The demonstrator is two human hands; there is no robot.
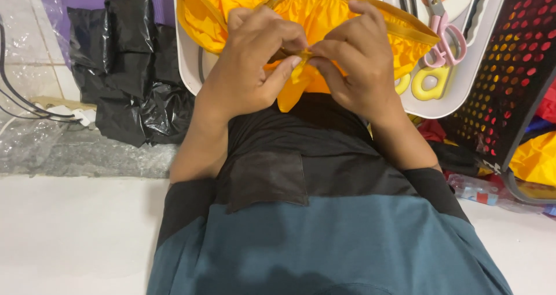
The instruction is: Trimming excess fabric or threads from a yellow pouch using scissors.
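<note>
A piece of shiny yellow fabric (324, 14) with a bound yellow edge lies bunched over a white tray (186, 63) in front of me. My left hand (252, 60) and my right hand (353, 63) meet at the fabric's near edge. Both pinch a small yellow strip or fold (301, 69) between thumbs and forefingers. My fingers hide exactly how the strip is held. Below the hands I see my dark and teal shirt.
Pink-handled scissors (445, 37) and yellow-handled scissors (428, 83) lie on the tray's right side. A black perforated basket (509, 69) with coloured cloth stands at the right. Crumpled black plastic bags (133, 63) and clear bubble wrap (75, 150) sit on the left.
</note>
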